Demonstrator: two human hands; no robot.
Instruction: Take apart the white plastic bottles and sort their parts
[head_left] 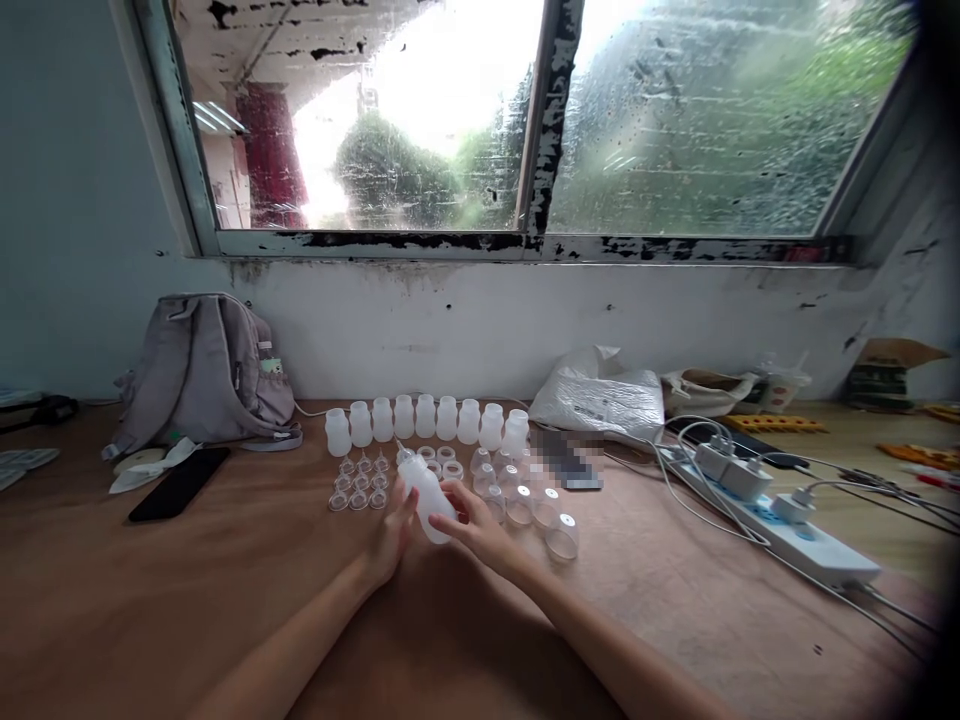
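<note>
Translucent white plastic makes up the held bottle [430, 502], which is between the two hands on the near side of the row of white bottles [425, 416]; dark print on the silver bag [607, 400], right of the row, is too small to read, as is the green-and-white tag on the grey backpack [206, 360], left of the row.

Brown and faintly worn, the tabletop [135, 610] spreads under the row; behind it rises a stained white wall [420, 330], and above that a window [660, 150] with flaking black patches on its frame, streaked glass and greenery outside; a power strip [795, 535] with plugs lies well to the row's right.

Slanted on its long axis, the held bottle points its narrow tip toward the row and slightly left, its base toward the person and right; the left hand [391, 530] grips its left side, the right hand [480, 525] closes thumb and fingers on its right; clear teats [360, 482], white rings [452, 468] and clear domed caps [520, 505] stand in front of the row.
</note>
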